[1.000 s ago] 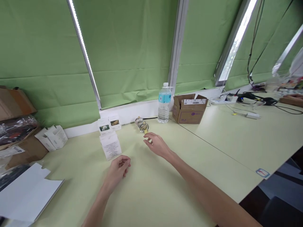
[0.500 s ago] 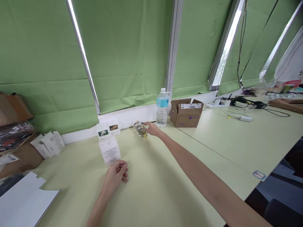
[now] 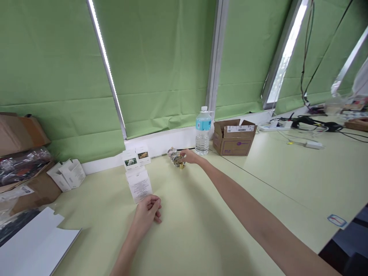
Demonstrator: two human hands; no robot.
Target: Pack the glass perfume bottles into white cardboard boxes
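Observation:
My right hand (image 3: 189, 156) reaches out to a cluster of small shiny glass bottles (image 3: 173, 154) with gold caps, close to the wall. Its fingers are closed at the right end of the cluster, on what looks like a small bottle; the grip is partly hidden. Nearer to me, my left hand (image 3: 148, 210) rests on the table with its fingers loosely curled in and nothing visible in them. Just beyond it stands a white carton (image 3: 139, 185) with printed text. Behind that carton are two white cards or boxes with pictures, one with a white flower (image 3: 130, 161).
A water bottle (image 3: 202, 132) and an open brown cardboard box (image 3: 235, 141) stand right of my right hand. Folded white cartons (image 3: 69, 174), a brown box (image 3: 37, 194) and a white board (image 3: 37, 243) lie left. Cables and a power strip (image 3: 274, 126) are farther right.
The view has swung slightly left, so everything sits farther right in the picture. My right hand has moved slightly in over the bottles; my left hand stays on the table.

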